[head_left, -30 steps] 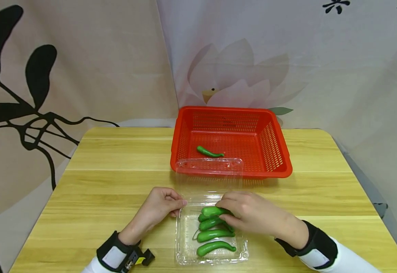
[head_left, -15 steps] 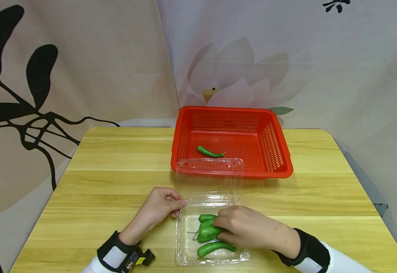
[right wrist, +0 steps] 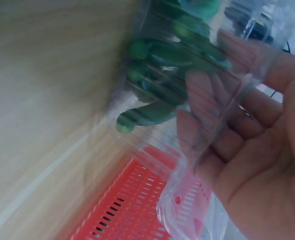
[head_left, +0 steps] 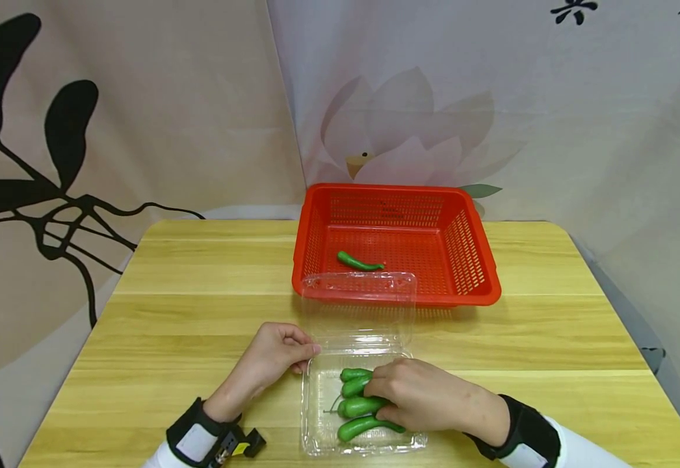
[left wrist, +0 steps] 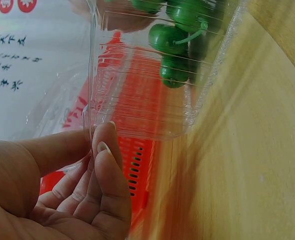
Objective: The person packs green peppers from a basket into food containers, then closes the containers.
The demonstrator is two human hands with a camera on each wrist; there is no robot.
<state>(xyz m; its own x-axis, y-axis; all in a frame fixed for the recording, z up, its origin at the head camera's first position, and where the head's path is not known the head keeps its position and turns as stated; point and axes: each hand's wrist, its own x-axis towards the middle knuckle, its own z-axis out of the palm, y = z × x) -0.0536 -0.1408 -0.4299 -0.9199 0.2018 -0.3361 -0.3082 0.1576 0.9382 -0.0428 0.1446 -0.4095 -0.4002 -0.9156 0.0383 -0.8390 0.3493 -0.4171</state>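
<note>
A clear plastic clamshell box (head_left: 316, 437) stands on the table with its lid (head_left: 357, 318) raised toward the basket. Several green chili peppers (head_left: 369, 428) lie crosswise in a column inside it. My left hand (head_left: 281, 354) pinches the box's left edge near the hinge; the left wrist view shows thumb and fingertips (left wrist: 107, 150) meeting on the rim. Reaching into the box from the right, my right hand (head_left: 416, 394) grips a green chili pepper (head_left: 359, 407) by its right end, between thumb and fingers. Its fingers (right wrist: 202, 90) appear through the clear wall and cover the peppers' right ends.
Behind the box stands a red plastic basket (head_left: 486, 286), overlapped by the lid's far edge. One green chili pepper (head_left: 359, 261) lies in it. Both sit on a wooden table (head_left: 199, 279), with a printed cloth backdrop (head_left: 580, 130) behind.
My right hand has moved toward the near side of the box, bringing a chili pepper from the far end of the column down beside the nearest one. My left hand has stayed still.
</note>
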